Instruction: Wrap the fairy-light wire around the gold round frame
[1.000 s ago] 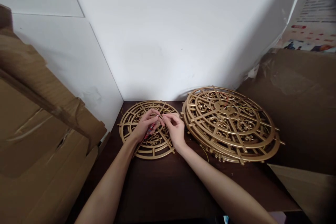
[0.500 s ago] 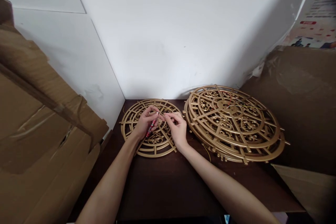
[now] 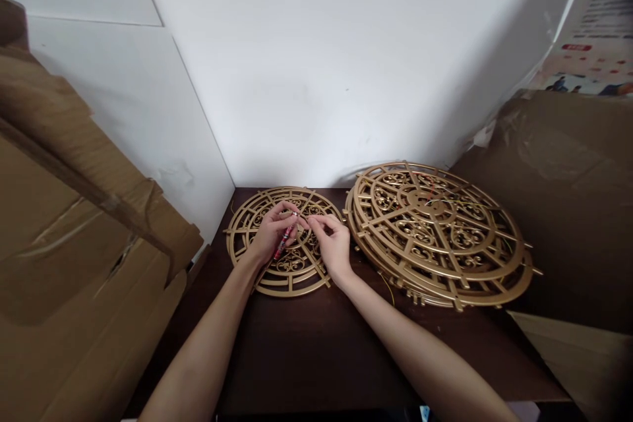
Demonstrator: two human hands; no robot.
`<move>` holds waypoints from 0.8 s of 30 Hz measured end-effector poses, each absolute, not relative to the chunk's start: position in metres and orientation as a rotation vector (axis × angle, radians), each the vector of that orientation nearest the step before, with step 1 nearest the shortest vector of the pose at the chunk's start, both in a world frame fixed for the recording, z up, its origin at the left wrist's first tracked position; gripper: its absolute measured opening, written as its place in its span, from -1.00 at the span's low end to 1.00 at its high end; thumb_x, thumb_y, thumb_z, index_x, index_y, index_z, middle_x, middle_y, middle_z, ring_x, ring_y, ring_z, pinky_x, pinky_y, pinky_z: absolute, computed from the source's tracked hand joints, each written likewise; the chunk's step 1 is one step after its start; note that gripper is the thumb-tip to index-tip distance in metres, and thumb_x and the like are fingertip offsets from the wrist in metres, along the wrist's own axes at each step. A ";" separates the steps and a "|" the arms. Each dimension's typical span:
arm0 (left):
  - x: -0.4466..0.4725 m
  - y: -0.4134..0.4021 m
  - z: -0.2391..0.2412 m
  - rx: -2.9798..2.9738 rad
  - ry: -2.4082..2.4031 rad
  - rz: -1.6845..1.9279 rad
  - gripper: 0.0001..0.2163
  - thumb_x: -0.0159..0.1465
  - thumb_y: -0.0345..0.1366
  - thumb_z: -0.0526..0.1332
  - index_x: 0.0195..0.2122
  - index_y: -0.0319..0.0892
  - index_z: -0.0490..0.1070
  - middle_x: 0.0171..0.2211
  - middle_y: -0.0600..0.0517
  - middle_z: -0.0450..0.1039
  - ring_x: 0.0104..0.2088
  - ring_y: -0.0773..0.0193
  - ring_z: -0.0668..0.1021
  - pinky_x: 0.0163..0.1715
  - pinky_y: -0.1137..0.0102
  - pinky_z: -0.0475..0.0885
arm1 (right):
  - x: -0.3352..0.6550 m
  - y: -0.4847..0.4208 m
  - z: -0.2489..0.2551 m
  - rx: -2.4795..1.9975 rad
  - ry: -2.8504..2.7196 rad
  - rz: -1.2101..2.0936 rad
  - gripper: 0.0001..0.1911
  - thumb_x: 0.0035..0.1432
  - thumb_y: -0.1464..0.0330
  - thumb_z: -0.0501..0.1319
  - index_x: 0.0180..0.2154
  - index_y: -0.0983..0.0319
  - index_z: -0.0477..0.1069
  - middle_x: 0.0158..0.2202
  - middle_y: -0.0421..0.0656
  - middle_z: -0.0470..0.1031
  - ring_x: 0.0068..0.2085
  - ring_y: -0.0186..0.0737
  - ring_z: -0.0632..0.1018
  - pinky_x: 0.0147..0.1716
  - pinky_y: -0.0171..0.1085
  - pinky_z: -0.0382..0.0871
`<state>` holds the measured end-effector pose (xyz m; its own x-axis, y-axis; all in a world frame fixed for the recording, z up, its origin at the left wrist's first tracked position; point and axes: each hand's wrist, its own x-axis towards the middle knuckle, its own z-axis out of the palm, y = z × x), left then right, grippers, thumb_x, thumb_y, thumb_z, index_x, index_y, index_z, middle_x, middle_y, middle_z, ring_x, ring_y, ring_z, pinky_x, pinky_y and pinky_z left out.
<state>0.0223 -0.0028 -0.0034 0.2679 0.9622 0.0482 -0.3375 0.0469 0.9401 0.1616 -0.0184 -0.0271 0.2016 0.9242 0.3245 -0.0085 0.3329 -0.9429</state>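
Observation:
My left hand [image 3: 277,231] is closed, thumb and fingers pinched around a slim, pen-shaped red tool [image 3: 283,242] with a patterned barrel and a silvery tip end. Its barrel slants down towards my wrist. Close by on the right, my right hand [image 3: 333,244] pinches thumb against forefinger; whatever lies between them is too small to make out. Both hands are over the middle of a round gold openwork panel [image 3: 291,291] with rings, spokes and scrollwork, which lies flat on the dark brown table [image 3: 297,349]. My hands cover part of its centre.
To the right, several similar gold panels [image 3: 445,231] lie in a tilted stack, with thin yellow wire [image 3: 388,287] trailing at its edge. Cardboard sheets [image 3: 64,264] stand at the left, and a cardboard box [image 3: 568,198] is at the right. A white wall [image 3: 321,66] rises behind.
The view has shifted very slightly. My hands keep nearly the same pose over the panel, with only small finger movement at the tool's tip.

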 end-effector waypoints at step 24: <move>0.018 -0.003 0.002 1.128 0.882 1.322 -0.77 0.05 -0.25 0.28 -0.34 -0.20 0.27 -0.69 0.10 0.40 -0.78 0.37 0.35 -0.79 0.54 0.18 | 0.162 -0.027 -0.024 -0.949 -1.386 0.648 -0.89 0.16 0.35 0.23 -0.32 0.16 0.55 -0.36 -0.18 0.38 -0.26 -0.25 0.43 -0.22 -0.24 0.31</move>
